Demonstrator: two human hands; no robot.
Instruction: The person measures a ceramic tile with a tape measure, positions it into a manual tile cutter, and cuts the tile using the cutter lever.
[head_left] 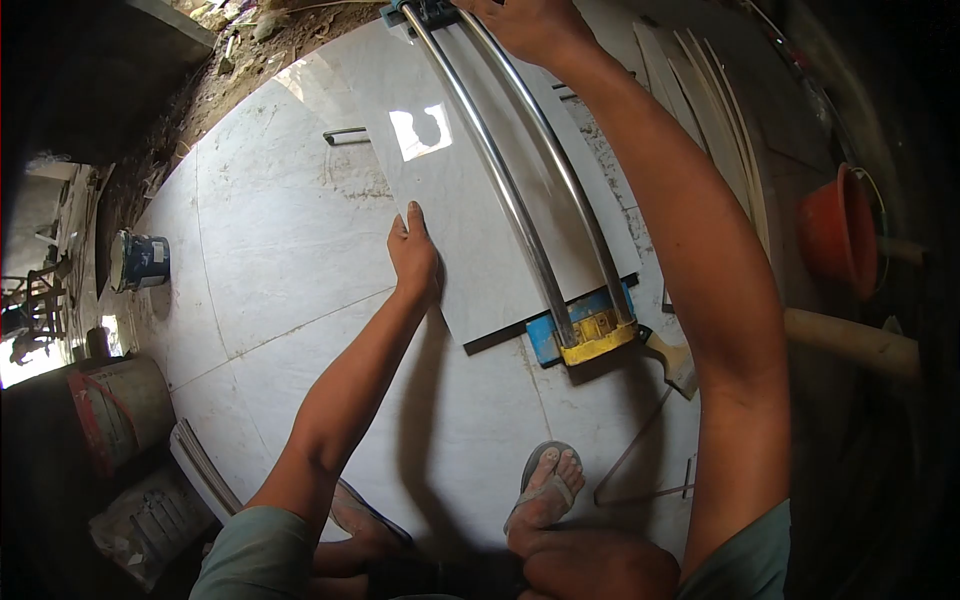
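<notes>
A large grey tile (470, 230) lies on a manual tile cutter, under its two long metal rails (487, 150). The cutter's blue and yellow end block (590, 330) is nearest to me. My left hand (413, 250) is on the tile's left edge, thumb and fingers around that edge. At the top of the frame my right hand (535, 28) is beside the cutter's dark blue carriage (425, 14) at the far end of the rails; its fingers are partly cut off by the frame, so its grip is unclear.
Pale floor tiles (270, 240) surround the cutter. A blue can (140, 262) and a white-red bucket (120, 410) stand at left. At right are a red bucket (838, 232), long thin strips (710, 110) and a pale-bladed tool (672, 362). My sandalled feet (545, 485) are below.
</notes>
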